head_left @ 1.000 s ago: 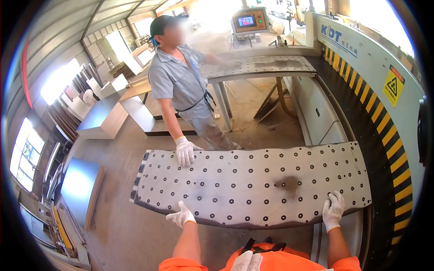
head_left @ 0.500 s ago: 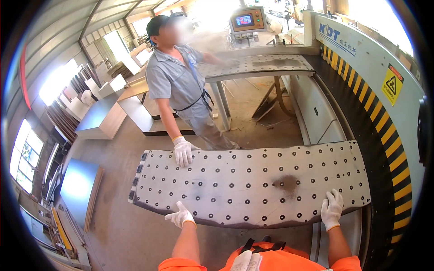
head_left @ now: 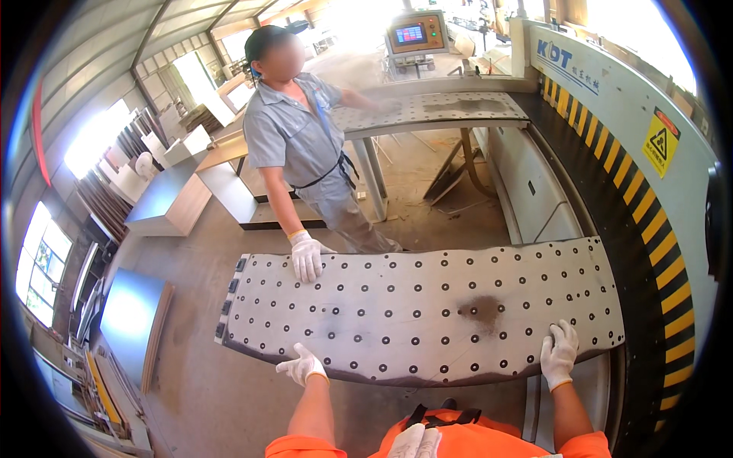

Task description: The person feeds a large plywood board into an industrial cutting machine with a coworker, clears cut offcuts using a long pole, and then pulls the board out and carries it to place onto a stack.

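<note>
My left hand [head_left: 304,365], in a white glove, rests at the near edge of a pale worktable [head_left: 416,336] dotted with black-ringed holes. Its thumb and fingers are spread apart and it holds nothing. Farther right, my right hand [head_left: 560,353], also gloved, lies on the tabletop near its right end, fingers extended and slightly bent, with no object in it. A dark brown smudge [head_left: 482,311] marks the surface between the two hands. On the table's far left side lies a co-worker's gloved hand [head_left: 308,258].
The co-worker [head_left: 294,137] stands across the table, other arm over a second dotted table [head_left: 427,111]. A long machine beam [head_left: 611,84] with black-yellow stripes borders the right. A control panel [head_left: 416,34] stands behind. Stacked boards [head_left: 134,324] lie on the left floor.
The co-worker's head has turned slightly, and the whole view has shifted a little. Both my hands stay at the same places on the table.
</note>
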